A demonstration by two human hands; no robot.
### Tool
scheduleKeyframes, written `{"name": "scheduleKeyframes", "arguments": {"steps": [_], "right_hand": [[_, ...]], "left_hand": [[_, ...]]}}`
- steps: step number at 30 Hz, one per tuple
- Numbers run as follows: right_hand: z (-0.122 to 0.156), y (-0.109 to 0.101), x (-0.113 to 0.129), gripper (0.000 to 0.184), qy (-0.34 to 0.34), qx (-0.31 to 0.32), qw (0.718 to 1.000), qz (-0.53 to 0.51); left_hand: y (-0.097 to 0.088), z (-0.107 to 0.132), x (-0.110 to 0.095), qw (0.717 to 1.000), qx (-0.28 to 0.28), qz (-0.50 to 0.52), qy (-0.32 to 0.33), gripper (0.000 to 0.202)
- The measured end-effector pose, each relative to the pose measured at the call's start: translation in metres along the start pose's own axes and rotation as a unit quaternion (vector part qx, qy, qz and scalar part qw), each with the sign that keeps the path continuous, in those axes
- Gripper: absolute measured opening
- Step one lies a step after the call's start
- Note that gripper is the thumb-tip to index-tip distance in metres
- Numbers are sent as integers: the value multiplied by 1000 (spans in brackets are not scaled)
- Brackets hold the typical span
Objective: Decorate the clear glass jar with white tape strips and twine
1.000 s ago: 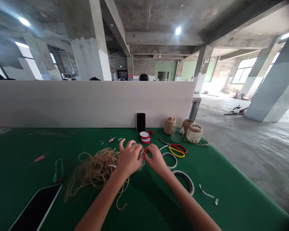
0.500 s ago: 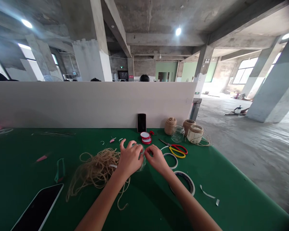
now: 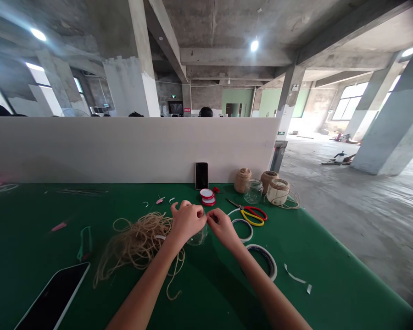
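Observation:
A clear glass jar (image 3: 198,237) stands on the green table, partly covered by my left hand (image 3: 188,221). My left fingers are curled together at its upper edge, thumb pressed to fingertips; what they pinch is too small to name. Just to the right, my right hand (image 3: 222,224) is closed in a pinch close to the left fingertips, and its contents cannot be made out. Left of the jar, beside my left wrist, lies a loose heap of jute twine (image 3: 141,240), one end trailing toward me.
Right of my hands lie scissors (image 3: 249,214), a smaller tape roll (image 3: 250,233) and a larger tape roll (image 3: 271,263). Behind are red-rimmed spools (image 3: 207,198), an upright phone (image 3: 201,176), a twine-wrapped jar (image 3: 242,180) and a bare glass jar (image 3: 253,191). A tablet (image 3: 53,298) lies front left.
My left fingers, more spread over the jar before, have drawn together into a pinch near the right hand. More of the jar's side now shows. My right hand stays pinched in nearly the same place.

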State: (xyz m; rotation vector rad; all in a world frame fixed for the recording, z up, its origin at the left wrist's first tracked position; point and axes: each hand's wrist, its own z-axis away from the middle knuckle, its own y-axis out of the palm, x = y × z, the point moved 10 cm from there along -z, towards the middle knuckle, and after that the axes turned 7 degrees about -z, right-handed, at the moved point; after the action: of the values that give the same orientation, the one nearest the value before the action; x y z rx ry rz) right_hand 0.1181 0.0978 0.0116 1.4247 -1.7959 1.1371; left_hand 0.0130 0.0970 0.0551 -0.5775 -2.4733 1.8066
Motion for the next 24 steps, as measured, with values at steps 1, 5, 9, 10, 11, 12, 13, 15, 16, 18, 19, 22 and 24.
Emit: {"name": "scheduleKeyframes", "arguments": {"steps": [1, 5, 9, 10, 11, 12, 13, 15, 16, 18, 19, 22, 24], "right_hand": [[0, 0, -1, 13, 3, -2, 1000, -4], [0, -1, -5, 14, 15, -11, 1000, -15], [-1, -2, -5, 16, 20, -18, 1000, -16], [-1, -2, -5, 16, 20, -17, 1000, -16], [-1, -2, -5, 16, 19, -16, 1000, -15], [-1, -1, -4, 16, 18, -14, 1000, -15], [0, -1, -4, 15, 15, -12, 1000, -13], [1, 0, -2, 14, 8, -9, 1000, -8], [1, 0, -1, 14, 4, -7, 1000, -3], [3, 0, 2, 14, -8, -2, 1000, 8], [3, 0, 4, 14, -15, 1, 1000, 15], [5, 0, 10, 14, -31, 9, 999, 38], [6, 1, 13, 14, -37, 9, 998, 55]], "left_hand": [[1, 0, 1, 1000, 6, 3, -4, 20], [5, -3, 4, 1000, 26, 11, -7, 21], [8, -4, 10, 999, 43, 14, -11, 20], [9, -5, 11, 999, 47, 15, -11, 20], [10, -5, 13, 999, 50, 15, -11, 20], [10, -5, 14, 998, 52, 15, -11, 21], [11, -5, 14, 998, 53, 14, -9, 22], [13, -6, 14, 998, 56, 11, -3, 24], [14, -6, 14, 998, 57, 10, 0, 25], [18, -7, 14, 998, 61, 10, 4, 25], [19, -8, 15, 998, 63, 10, 4, 24], [23, -10, 16, 998, 62, 10, 6, 24], [24, -12, 15, 998, 60, 10, 15, 26]]}}
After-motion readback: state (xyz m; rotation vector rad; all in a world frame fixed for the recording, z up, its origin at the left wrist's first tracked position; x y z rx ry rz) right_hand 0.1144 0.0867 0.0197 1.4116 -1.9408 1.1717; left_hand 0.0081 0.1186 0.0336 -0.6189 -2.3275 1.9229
